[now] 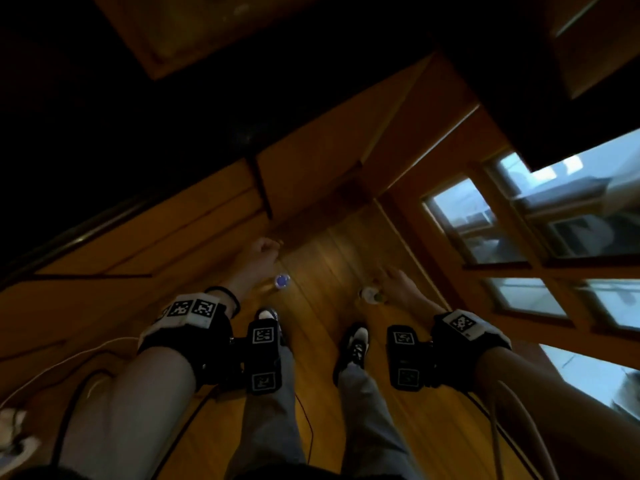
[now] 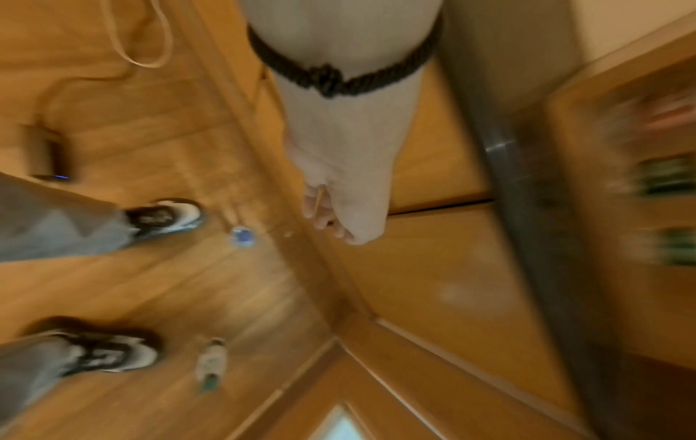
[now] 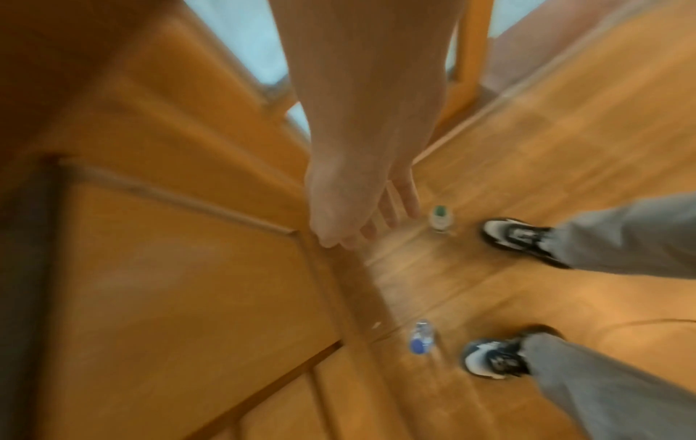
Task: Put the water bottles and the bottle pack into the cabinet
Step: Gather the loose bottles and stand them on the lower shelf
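Two small water bottles stand upright on the wooden floor before my feet: a blue-capped bottle [image 1: 282, 280] [image 2: 243, 236] [image 3: 421, 342] and a green-capped bottle [image 1: 370, 295] [image 2: 211, 364] [image 3: 440, 218]. My left hand [image 1: 261, 249] [image 2: 331, 214] hangs above and beyond the blue-capped one, by the wooden cabinet door [image 1: 194, 230] [image 2: 433, 268], fingers curled in, holding nothing. My right hand [image 1: 398, 278] [image 3: 361, 214] is just right of the green-capped bottle and well above it, fingers straight, empty. No bottle pack shows.
A glass-paned wooden door [image 1: 519, 237] stands at the right. Cables [image 1: 86, 358] trail over the floor at the left. My shoes [image 1: 268, 317] [image 1: 356, 344] stand just behind the bottles. Blurred green things [image 2: 670, 178] sit on shelves in the left wrist view.
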Tool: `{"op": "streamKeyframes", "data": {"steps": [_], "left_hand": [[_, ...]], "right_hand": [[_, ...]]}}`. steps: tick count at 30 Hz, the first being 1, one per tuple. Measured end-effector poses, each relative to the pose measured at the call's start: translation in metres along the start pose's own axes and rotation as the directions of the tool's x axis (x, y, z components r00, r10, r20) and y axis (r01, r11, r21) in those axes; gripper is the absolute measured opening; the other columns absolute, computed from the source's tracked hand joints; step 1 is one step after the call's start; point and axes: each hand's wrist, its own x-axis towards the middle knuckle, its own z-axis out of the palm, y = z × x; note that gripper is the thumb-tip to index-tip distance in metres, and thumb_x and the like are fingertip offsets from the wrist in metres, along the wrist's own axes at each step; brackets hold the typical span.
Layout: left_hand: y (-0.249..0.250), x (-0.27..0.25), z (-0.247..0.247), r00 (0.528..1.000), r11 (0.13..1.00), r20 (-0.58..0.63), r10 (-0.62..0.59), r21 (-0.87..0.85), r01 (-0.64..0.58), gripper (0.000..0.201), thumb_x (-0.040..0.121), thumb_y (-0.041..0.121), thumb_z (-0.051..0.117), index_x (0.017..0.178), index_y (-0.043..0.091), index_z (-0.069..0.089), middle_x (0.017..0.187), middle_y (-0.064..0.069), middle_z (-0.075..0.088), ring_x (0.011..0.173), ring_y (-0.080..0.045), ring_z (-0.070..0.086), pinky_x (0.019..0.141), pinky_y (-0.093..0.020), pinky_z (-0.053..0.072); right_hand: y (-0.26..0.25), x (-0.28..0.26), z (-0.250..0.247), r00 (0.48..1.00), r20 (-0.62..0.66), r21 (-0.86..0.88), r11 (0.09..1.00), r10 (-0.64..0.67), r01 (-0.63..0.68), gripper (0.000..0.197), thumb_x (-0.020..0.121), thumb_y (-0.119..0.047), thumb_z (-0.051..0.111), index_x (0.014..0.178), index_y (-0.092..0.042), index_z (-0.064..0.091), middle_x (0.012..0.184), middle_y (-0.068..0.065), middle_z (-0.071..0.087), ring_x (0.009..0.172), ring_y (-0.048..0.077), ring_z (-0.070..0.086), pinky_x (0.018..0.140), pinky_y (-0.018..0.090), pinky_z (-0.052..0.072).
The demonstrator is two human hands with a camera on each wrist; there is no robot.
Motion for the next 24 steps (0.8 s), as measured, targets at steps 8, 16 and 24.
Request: {"op": "streamKeyframes", "data": {"steps": [8, 16, 24], "left_hand": [[-0.092, 0.053, 0.082, 0.989, 0.989, -0.041, -0.144, 0.008, 0.145, 0.032, 0.100, 0.011, 0.042, 0.131, 0.006, 0.043, 0.141, -0.021, 0.046, 0.114, -0.028, 0.050, 0.085, -0.032, 0.042], [-0.167, 0.150, 0.143, 0.991, 0.990, -0.089, -0.105, 0.087, 0.112, 0.038, 0.088, 0.020, 0.053, 0.125, 0.013, 0.056, 0.110, -0.007, 0.057, 0.097, -0.024, 0.056, 0.083, -0.040, 0.051], [-0.195, 0.234, 0.177, 0.994, 0.989, -0.106, -0.039, 0.139, 0.054, 0.014, 0.090, 0.008, 0.063, 0.089, 0.021, 0.060, 0.123, -0.009, 0.060, 0.100, -0.016, 0.052, 0.074, -0.021, 0.042]], "right_hand": [[0.107, 0.065, 0.022, 0.999, -0.035, -0.022, 0.999, -0.028, 0.028, 0.024, 0.101, -0.022, 0.040, 0.105, -0.003, 0.054, 0.072, -0.003, 0.046, 0.060, 0.009, 0.040, 0.060, 0.028, 0.033], [0.203, 0.170, 0.055, 1.000, -0.025, -0.102, 0.995, 0.009, -0.012, 0.040, 0.100, -0.030, 0.041, 0.128, -0.004, 0.050, 0.119, 0.012, 0.054, 0.109, 0.029, 0.051, 0.096, 0.048, 0.045], [0.249, 0.251, 0.086, 0.981, -0.096, 0.007, 0.985, 0.171, -0.171, 0.050, 0.093, -0.038, 0.051, 0.136, -0.013, 0.041, 0.120, 0.010, 0.052, 0.103, 0.028, 0.056, 0.088, 0.044, 0.050]]}}
